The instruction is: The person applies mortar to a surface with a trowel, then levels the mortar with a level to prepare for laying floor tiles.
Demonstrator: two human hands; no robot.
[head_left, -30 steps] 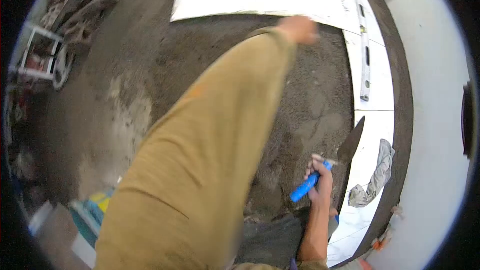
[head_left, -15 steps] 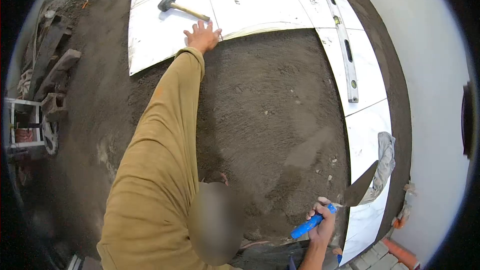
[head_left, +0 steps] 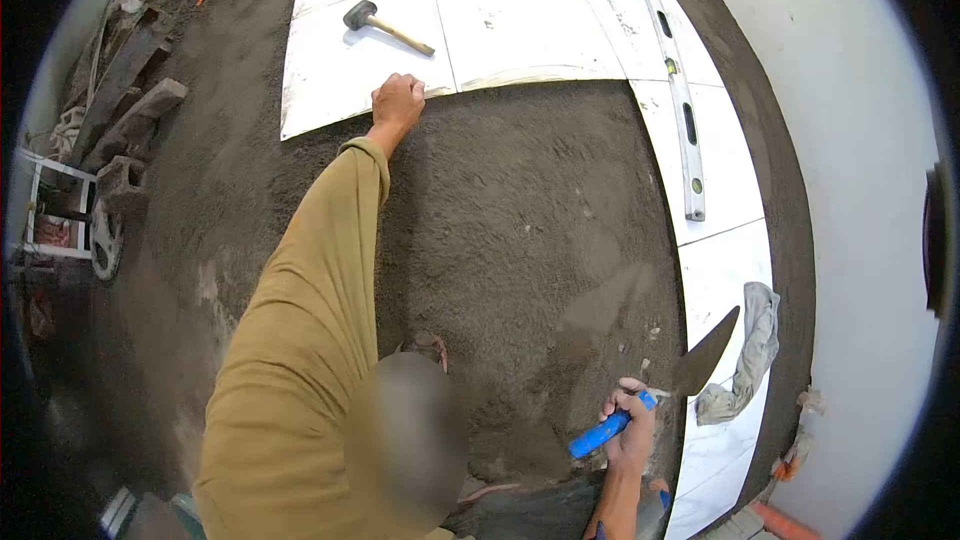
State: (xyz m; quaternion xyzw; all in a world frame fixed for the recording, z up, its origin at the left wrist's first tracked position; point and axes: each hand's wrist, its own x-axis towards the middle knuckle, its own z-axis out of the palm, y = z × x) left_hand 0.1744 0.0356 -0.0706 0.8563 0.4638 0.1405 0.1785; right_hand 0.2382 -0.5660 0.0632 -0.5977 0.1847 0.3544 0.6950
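Observation:
My left hand (head_left: 398, 100) rests at the near edge of a white floor tile (head_left: 335, 80), its fingers curled into a loose fist with nothing visible in them. Just beyond it, a mallet (head_left: 395, 30) with a black head and wooden handle lies on the tile. At lower right, my right hand (head_left: 628, 427) is wrapped round the blue handle of a trowel (head_left: 710, 352), whose blade points up and right over the tile strip. Close to that blade lies a crumpled grey cloth (head_left: 748, 360). Bare, roughly levelled grey mortar (head_left: 530, 230) spreads between my hands.
A silver spirit level (head_left: 682, 100) lies lengthwise on the right-hand tiles. Beyond them stands a white wall (head_left: 850, 190). Wooden boards (head_left: 120, 70), a hollow block (head_left: 122, 183) and a white frame (head_left: 60, 205) sit at the left. An orange pipe (head_left: 785, 520) is at bottom right.
My left hand has drawn back slightly from the mallet, and its spread fingers have curled in. The right hand still holds the trowel, with the blade tipped further upward. The view has shifted a little.

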